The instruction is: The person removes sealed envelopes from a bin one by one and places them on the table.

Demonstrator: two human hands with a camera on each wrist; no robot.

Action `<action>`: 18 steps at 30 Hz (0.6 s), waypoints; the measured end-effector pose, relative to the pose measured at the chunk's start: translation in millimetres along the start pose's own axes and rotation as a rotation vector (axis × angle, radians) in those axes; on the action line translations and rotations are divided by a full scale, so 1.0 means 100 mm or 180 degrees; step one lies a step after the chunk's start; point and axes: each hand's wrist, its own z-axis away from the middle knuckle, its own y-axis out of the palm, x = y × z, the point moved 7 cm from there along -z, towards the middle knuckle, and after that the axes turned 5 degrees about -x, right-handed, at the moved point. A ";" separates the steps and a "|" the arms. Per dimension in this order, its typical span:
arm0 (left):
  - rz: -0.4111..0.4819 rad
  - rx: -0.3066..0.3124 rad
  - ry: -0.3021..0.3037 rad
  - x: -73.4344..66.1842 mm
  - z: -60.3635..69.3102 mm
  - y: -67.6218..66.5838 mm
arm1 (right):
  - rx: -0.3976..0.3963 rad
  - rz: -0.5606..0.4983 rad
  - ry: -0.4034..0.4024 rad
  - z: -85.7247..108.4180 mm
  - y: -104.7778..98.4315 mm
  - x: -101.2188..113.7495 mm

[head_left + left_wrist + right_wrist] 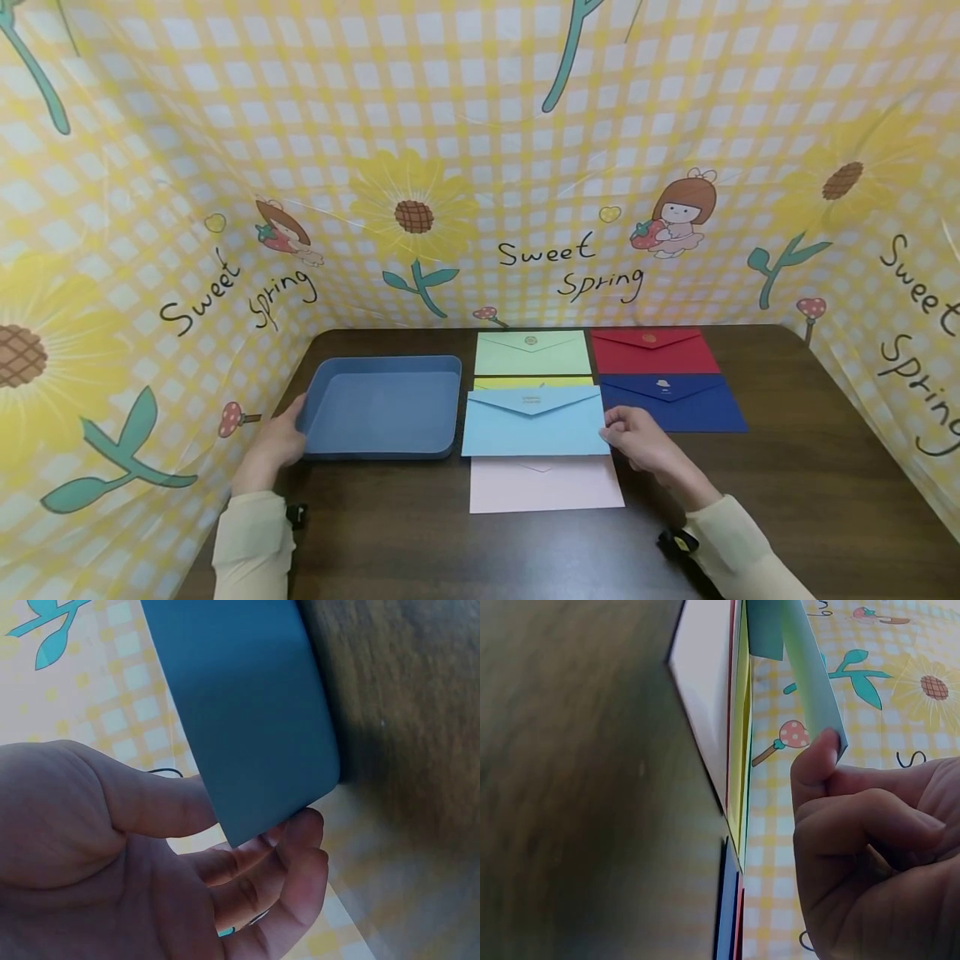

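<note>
At the left side of the blue tray (375, 456), my left hand (276, 439) holds the tray's edge near its front corner. The left wrist view shows the thumb behind the tray wall (247, 712) and curled fingers at the corner. My right hand (651, 446) pinches the right edge of a light blue envelope (536, 433). In the right wrist view that envelope (815, 686) is raised off the table, between thumb and forefinger. Beneath it lie a pale pink envelope (546, 492) and a yellow envelope (487, 383), both partly covered.
Behind these lies a light green envelope (532, 360). To the right are a red envelope (656, 357) and a dark blue envelope (675, 410). All lie on a dark wooden table (405, 533). A yellow checked cloth (480, 192) hangs around its back and sides.
</note>
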 end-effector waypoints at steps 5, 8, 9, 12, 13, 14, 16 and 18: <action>0.0013 0.0027 0.0003 0.00 0.02 0.00 | -0.0019 0.0076 0.0010 0.04 -0.05 -0.02; 0.0018 0.0032 -0.0004 0.00 0.02 0.00 | -0.0007 0.0091 0.0023 0.05 -0.07 -0.02; 0.0023 0.0030 -0.0005 0.00 0.02 0.00 | -0.0006 0.0090 0.0026 0.06 -0.07 -0.02; 0.0019 0.0018 0.0000 0.01 0.01 0.00 | 0.0004 0.0078 0.0042 0.08 -0.10 -0.04; 0.0022 0.0016 -0.0004 0.00 0.01 0.00 | 0.0009 0.0074 0.0044 0.09 -0.10 -0.05; 0.0021 0.0018 -0.0004 0.01 0.01 0.00 | 0.0009 0.0076 0.0044 0.10 -0.11 -0.06; 0.0012 0.0018 0.0004 0.01 0.00 0.00 | 0.0014 0.0066 0.0054 0.12 -0.12 -0.08; 0.0010 0.0021 0.0000 0.01 0.00 0.00 | 0.0014 0.0074 0.0058 0.14 -0.14 -0.09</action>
